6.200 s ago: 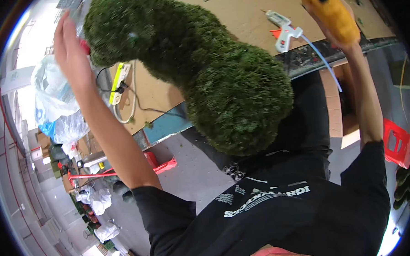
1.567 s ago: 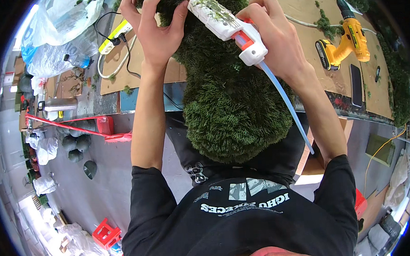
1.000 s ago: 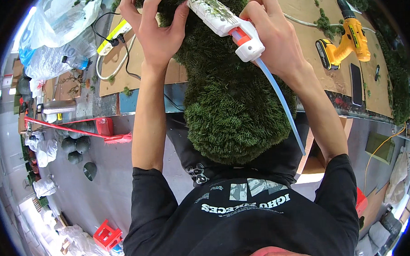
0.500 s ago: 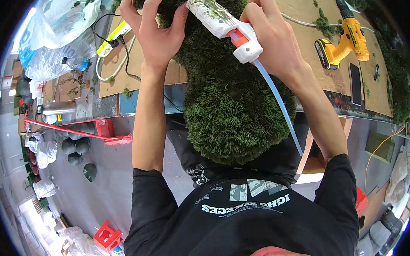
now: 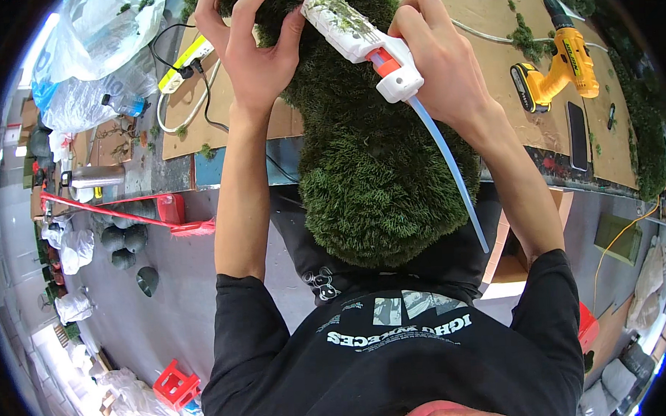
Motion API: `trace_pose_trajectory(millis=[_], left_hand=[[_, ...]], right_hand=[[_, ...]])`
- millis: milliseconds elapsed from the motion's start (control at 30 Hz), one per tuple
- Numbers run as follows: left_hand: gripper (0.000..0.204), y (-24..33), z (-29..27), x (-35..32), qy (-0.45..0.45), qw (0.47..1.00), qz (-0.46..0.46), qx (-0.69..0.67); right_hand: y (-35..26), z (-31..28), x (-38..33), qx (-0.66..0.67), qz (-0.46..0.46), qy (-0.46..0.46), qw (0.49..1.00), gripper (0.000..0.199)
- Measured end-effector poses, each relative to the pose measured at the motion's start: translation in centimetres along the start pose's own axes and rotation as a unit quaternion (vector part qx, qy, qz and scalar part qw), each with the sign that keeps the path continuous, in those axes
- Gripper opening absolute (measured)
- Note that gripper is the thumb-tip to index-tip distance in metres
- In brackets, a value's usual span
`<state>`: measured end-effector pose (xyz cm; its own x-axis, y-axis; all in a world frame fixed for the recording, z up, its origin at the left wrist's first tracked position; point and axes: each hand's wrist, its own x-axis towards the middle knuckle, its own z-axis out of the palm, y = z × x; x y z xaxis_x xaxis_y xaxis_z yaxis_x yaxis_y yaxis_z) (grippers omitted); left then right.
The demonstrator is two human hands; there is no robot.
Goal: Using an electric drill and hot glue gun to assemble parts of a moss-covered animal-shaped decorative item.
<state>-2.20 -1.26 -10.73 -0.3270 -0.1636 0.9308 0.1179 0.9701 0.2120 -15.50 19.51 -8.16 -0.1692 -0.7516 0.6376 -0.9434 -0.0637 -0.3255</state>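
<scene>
Moss-covered form (image 5: 379, 169) leans from the cardboard-topped table (image 5: 488, 23) to the person's chest. The left hand (image 5: 256, 59) presses spread fingers into its upper greenery, much as a second ago. The right hand (image 5: 442, 62) is wrapped around a white glue gun (image 5: 359, 39), which has crept slightly leftward, so gluing appears ongoing. A yellow drill (image 5: 557, 68) lies well apart.
</scene>
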Motion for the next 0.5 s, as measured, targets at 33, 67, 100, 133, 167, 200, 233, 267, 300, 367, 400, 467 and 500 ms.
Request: trace_pose_trajectory(millis=[33,67,100,133,167,200,233,267,300,367,400,467,500], left_hand=[[0.049,0.0,-0.1,0.1,0.0,1.0,0.008,0.01],[0.049,0.0,-0.1,0.1,-0.001,1.0,0.016,0.021],[0.049,0.1,-0.2,0.1,-0.001,1.0,0.016,0.021],[0.049,0.6,-0.3,0.1,-0.009,0.999,0.004,0.031],[0.048,0.8,-0.4,0.2,-0.017,0.999,-0.008,0.04],[0.048,0.6,-0.3,0.1,-0.017,0.999,-0.008,0.04],[0.048,0.3,-0.2,0.1,-0.011,0.999,0.002,0.03],[0.048,0.1,-0.2,0.1,-0.005,1.0,0.012,0.019],[0.048,-0.1,-0.2,-0.1,-0.005,1.0,0.013,0.019],[0.047,-0.1,-0.1,0.0,-0.003,1.0,0.016,0.011],[0.047,-0.1,-0.1,0.0,-0.003,1.0,0.016,0.01],[0.047,0.0,-0.1,0.0,-0.006,0.999,0.023,0.027],[0.047,0.0,-0.1,0.0,-0.006,0.999,0.023,0.027]], right_hand=[[0.0,0.0,0.0,0.0,-0.001,0.003,1.0,0.033],[0.0,0.1,-0.1,0.0,-0.001,0.003,1.0,0.033],[0.0,0.1,-0.1,-0.003,-0.003,0.006,1.0,0.033],[0.0,0.1,-0.1,-0.005,-0.004,0.008,1.0,0.033],[-0.1,0.0,-0.1,-0.005,-0.004,0.009,1.0,0.033],[-0.1,0.0,-0.1,-0.006,-0.001,0.007,1.0,0.033],[-0.2,0.0,-0.1,-0.007,0.002,0.005,1.0,0.032],[-0.2,0.0,-0.1,-0.007,0.002,0.005,1.0,0.032],[-0.2,0.1,0.0,-0.011,-0.009,0.009,1.0,0.033],[0.2,0.4,-0.4,-0.016,-0.019,0.012,1.0,0.034],[0.4,0.8,-1.0,-0.034,-0.006,0.016,0.999,0.03],[0.4,1.0,-1.2,-0.051,0.007,0.021,0.998,0.028],[0.2,0.9,-1.2,-0.053,0.005,0.026,0.998,0.029]])
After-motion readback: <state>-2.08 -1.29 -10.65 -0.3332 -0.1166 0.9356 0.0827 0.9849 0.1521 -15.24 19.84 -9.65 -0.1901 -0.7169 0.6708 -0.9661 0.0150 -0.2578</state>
